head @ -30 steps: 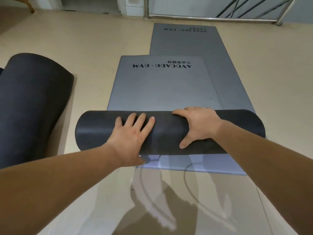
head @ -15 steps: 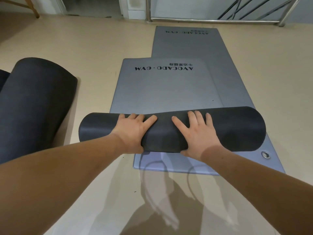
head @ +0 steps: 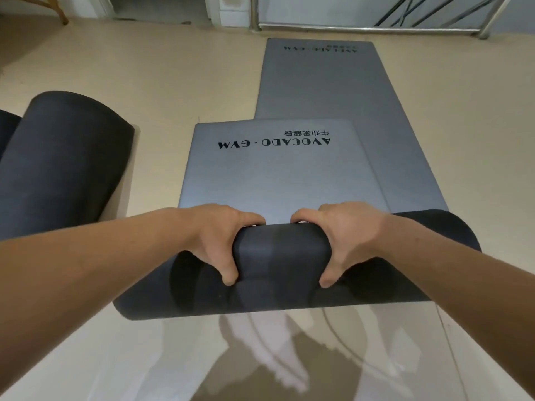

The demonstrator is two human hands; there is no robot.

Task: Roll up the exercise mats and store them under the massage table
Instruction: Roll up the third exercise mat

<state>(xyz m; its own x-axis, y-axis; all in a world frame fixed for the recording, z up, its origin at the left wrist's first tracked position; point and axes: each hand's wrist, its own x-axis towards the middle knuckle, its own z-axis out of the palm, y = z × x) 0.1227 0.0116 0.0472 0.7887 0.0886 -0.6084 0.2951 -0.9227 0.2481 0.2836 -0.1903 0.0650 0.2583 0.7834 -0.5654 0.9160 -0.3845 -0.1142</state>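
At nine o'clock a finished dark roll (head: 58, 169) lies on the beige floor (head: 144, 82), and the edge of another dark roll (head: 7, 125) peeks in beside it at the frame's border. Up at eleven o'clock a wooden leg (head: 59, 11) slants into the corner. Coming to centre, your left hand (head: 220, 238) is clamped on the half-rolled mat (head: 282, 256). Its fingers (head: 249, 217) curl over the far side of the roll and its thumb is hooked down the near face. The roll lies across the floor dark side out and a little skewed, with the left end nearer you at seven o'clock and the right end farther off at three. Its loose grey part (head: 275, 175) runs flat toward twelve o'clock, showing "AVOCADO · GYM" upside down to you. Just right of centre, your right hand (head: 350, 235) mirrors the left, with fingers wrapped over the top of the roll, thumb pressed on the near side, and the two hands close together. Beyond, at one o'clock, a second grey mat (head: 333, 91) lies fully flat, and the near mat's right edge rests over it. A metal rail (head: 362, 27) runs along the floor behind that far end.
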